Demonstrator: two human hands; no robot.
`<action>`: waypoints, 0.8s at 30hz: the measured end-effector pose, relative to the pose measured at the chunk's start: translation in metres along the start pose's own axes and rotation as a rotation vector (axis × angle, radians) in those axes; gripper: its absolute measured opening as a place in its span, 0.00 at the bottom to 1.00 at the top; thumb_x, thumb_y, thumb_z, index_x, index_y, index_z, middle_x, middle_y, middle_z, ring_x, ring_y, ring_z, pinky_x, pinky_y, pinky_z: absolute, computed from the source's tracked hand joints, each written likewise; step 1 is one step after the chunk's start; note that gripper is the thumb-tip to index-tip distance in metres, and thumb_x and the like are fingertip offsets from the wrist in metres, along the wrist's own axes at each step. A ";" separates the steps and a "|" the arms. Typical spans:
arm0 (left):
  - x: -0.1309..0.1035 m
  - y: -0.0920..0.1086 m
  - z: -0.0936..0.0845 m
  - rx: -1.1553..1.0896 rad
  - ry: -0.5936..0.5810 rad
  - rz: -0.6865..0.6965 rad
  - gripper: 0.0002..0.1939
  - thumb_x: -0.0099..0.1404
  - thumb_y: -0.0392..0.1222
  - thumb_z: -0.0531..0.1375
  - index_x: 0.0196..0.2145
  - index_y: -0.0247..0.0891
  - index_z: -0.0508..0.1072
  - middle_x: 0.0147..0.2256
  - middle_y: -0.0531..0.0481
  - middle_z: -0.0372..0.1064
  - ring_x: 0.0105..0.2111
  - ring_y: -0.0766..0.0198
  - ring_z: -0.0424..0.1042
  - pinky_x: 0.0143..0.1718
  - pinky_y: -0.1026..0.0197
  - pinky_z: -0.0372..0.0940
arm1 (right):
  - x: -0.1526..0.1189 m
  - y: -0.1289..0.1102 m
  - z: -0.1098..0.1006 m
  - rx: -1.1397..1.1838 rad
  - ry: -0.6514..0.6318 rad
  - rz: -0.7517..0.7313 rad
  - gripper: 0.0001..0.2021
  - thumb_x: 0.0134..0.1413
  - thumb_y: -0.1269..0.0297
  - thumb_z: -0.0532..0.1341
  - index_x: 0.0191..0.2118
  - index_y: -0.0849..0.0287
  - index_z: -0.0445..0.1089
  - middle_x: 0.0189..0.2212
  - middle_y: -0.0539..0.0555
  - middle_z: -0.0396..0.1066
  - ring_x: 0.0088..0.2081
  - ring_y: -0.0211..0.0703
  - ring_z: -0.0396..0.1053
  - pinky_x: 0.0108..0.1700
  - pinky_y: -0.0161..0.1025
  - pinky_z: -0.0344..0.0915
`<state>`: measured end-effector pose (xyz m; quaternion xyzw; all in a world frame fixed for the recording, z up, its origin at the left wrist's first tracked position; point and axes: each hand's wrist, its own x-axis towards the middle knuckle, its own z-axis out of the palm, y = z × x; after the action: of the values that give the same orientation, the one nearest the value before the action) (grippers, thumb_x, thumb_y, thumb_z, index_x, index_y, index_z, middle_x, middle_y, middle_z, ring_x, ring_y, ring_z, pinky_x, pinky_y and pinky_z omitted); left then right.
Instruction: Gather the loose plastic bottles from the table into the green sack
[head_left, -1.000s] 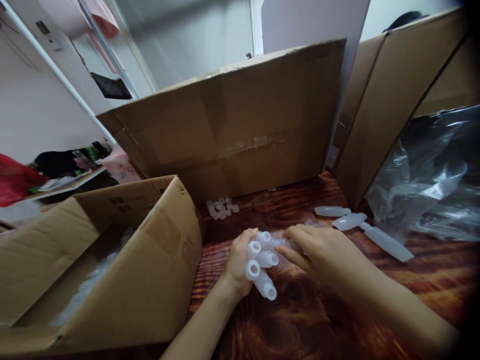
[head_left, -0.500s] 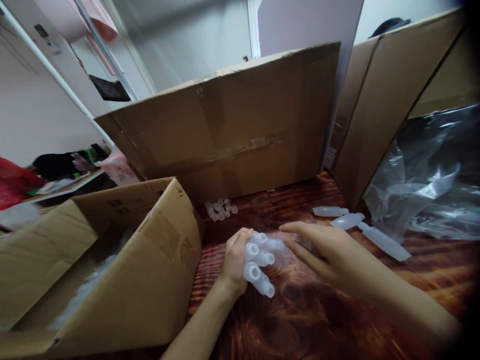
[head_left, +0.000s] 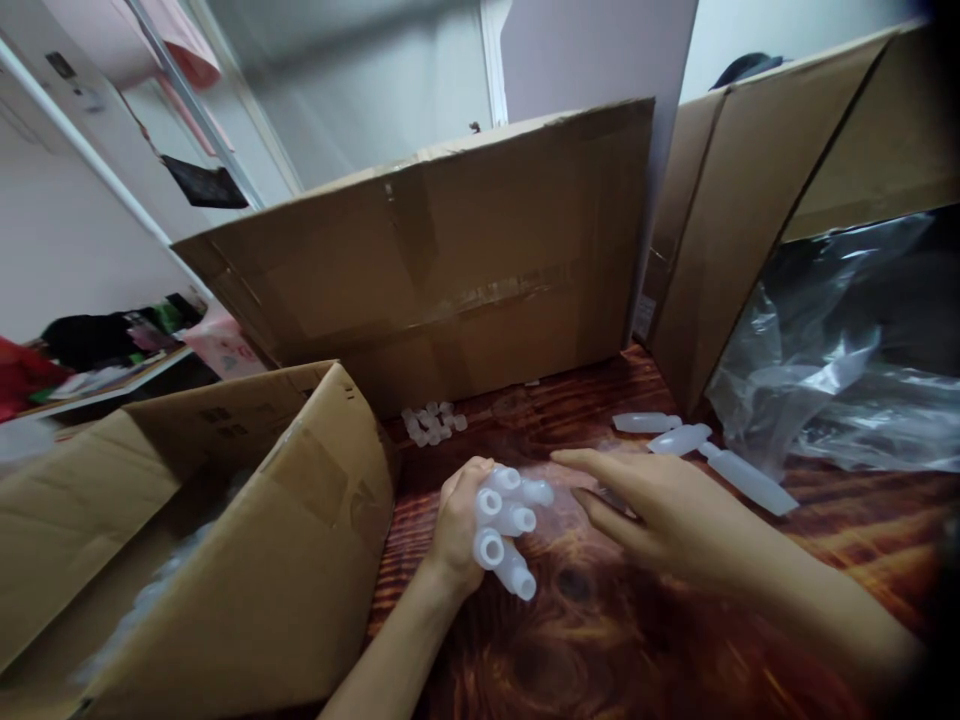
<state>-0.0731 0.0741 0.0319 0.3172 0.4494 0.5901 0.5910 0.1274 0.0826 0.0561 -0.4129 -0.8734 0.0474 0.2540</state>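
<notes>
My left hand (head_left: 459,528) is closed around a bundle of several translucent plastic tubes (head_left: 512,518), their round open necks facing me and to the right. To the right of the bundle, my right hand (head_left: 626,495) hovers above the wooden table with its fingers apart, holding nothing visible and not touching the tubes. Several small white caps (head_left: 433,423) lie in a cluster beyond my left hand. Three more translucent tubes (head_left: 750,480) rest on the table (head_left: 525,650) past my right hand.
An open cardboard box (head_left: 255,590) with translucent pieces inside stands at the left. A large cardboard panel (head_left: 450,270) rises behind the caps. At the right, another carton (head_left: 739,200) holds clear plastic sheeting (head_left: 832,390).
The whole view has shifted slightly, so most things appear a little further left. My left hand keeps hold of the bundle, and my right hand stays raised beside it with fingers apart.
</notes>
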 end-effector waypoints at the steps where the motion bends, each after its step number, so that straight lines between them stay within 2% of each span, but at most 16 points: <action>1: 0.000 0.000 0.001 -0.023 -0.001 -0.016 0.13 0.52 0.48 0.62 0.24 0.35 0.66 0.24 0.54 0.63 0.23 0.70 0.60 0.24 0.66 0.57 | 0.000 -0.001 0.001 -0.003 0.006 -0.044 0.18 0.59 0.66 0.57 0.55 0.52 0.65 0.40 0.53 0.75 0.36 0.48 0.73 0.33 0.40 0.59; 3: 0.000 0.000 0.002 -0.081 0.007 -0.062 0.13 0.51 0.47 0.62 0.24 0.36 0.65 0.23 0.55 0.61 0.22 0.70 0.58 0.24 0.66 0.57 | 0.000 -0.007 0.004 -0.074 -0.042 -0.125 0.17 0.61 0.68 0.55 0.54 0.52 0.63 0.39 0.52 0.73 0.33 0.45 0.72 0.30 0.39 0.56; 5: -0.001 0.000 0.003 -0.116 0.010 -0.100 0.12 0.50 0.46 0.62 0.24 0.36 0.64 0.22 0.56 0.59 0.21 0.71 0.57 0.23 0.66 0.56 | 0.001 -0.015 0.009 -0.125 -0.065 -0.128 0.09 0.63 0.67 0.52 0.46 0.56 0.67 0.34 0.53 0.70 0.29 0.44 0.69 0.27 0.39 0.50; 6: -0.002 0.000 0.003 -0.112 0.006 -0.098 0.13 0.50 0.46 0.62 0.24 0.36 0.64 0.22 0.57 0.59 0.21 0.71 0.56 0.23 0.66 0.55 | 0.003 -0.019 0.013 -0.122 -0.055 -0.097 0.09 0.65 0.65 0.51 0.41 0.58 0.67 0.32 0.53 0.69 0.28 0.44 0.67 0.27 0.39 0.48; 8: -0.002 -0.001 0.002 -0.063 -0.008 -0.055 0.13 0.51 0.47 0.62 0.24 0.35 0.65 0.23 0.56 0.61 0.22 0.71 0.58 0.24 0.66 0.56 | 0.005 -0.024 0.020 -0.034 -0.019 0.020 0.15 0.66 0.59 0.49 0.32 0.60 0.66 0.28 0.53 0.67 0.27 0.43 0.65 0.27 0.39 0.46; 11: -0.001 -0.002 0.000 0.026 0.001 0.025 0.14 0.52 0.49 0.62 0.25 0.34 0.67 0.24 0.54 0.63 0.24 0.69 0.60 0.25 0.66 0.57 | 0.007 -0.028 0.029 0.283 -0.049 0.215 0.20 0.66 0.55 0.48 0.25 0.60 0.62 0.22 0.51 0.65 0.26 0.39 0.62 0.28 0.38 0.48; 15: 0.003 -0.002 -0.003 0.057 0.050 0.055 0.14 0.54 0.50 0.60 0.27 0.35 0.66 0.25 0.54 0.63 0.24 0.69 0.60 0.25 0.65 0.57 | 0.007 -0.023 0.037 0.783 -0.045 0.470 0.18 0.59 0.48 0.56 0.29 0.59 0.62 0.23 0.49 0.66 0.25 0.36 0.61 0.26 0.34 0.53; 17: 0.004 -0.003 -0.003 0.050 0.075 0.061 0.14 0.55 0.49 0.60 0.26 0.36 0.64 0.25 0.54 0.61 0.24 0.69 0.60 0.24 0.66 0.57 | 0.008 -0.017 0.039 1.025 -0.019 0.631 0.20 0.52 0.44 0.61 0.31 0.58 0.60 0.23 0.47 0.65 0.20 0.33 0.57 0.21 0.31 0.50; 19: 0.004 -0.003 -0.004 0.060 0.096 0.068 0.14 0.54 0.49 0.60 0.25 0.36 0.62 0.24 0.55 0.61 0.23 0.70 0.59 0.24 0.67 0.57 | 0.010 -0.012 0.039 1.307 0.047 0.775 0.23 0.47 0.43 0.65 0.31 0.57 0.58 0.23 0.46 0.65 0.17 0.28 0.52 0.17 0.29 0.44; 21: 0.004 -0.004 -0.004 0.104 0.108 0.068 0.14 0.55 0.49 0.60 0.24 0.37 0.61 0.24 0.55 0.60 0.22 0.70 0.58 0.22 0.67 0.56 | 0.012 -0.008 0.039 1.545 0.171 0.889 0.24 0.42 0.45 0.69 0.32 0.58 0.60 0.25 0.46 0.65 0.18 0.26 0.51 0.17 0.26 0.44; 23: 0.004 -0.004 -0.004 0.163 0.113 0.064 0.15 0.55 0.50 0.59 0.24 0.37 0.61 0.24 0.55 0.60 0.22 0.70 0.58 0.21 0.66 0.54 | 0.013 -0.007 0.036 1.621 0.241 0.924 0.24 0.38 0.49 0.72 0.35 0.60 0.65 0.26 0.46 0.64 0.20 0.26 0.54 0.19 0.26 0.47; 24: 0.004 -0.004 -0.003 0.186 0.120 0.067 0.15 0.55 0.50 0.59 0.24 0.37 0.61 0.24 0.55 0.59 0.22 0.70 0.57 0.21 0.66 0.54 | 0.013 -0.008 0.033 1.588 0.233 0.904 0.24 0.39 0.50 0.71 0.38 0.61 0.67 0.26 0.47 0.64 0.21 0.27 0.56 0.20 0.26 0.50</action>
<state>-0.0750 0.0767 0.0267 0.3496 0.5258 0.5832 0.5111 0.0985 0.0911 0.0349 -0.4216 -0.3090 0.6858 0.5065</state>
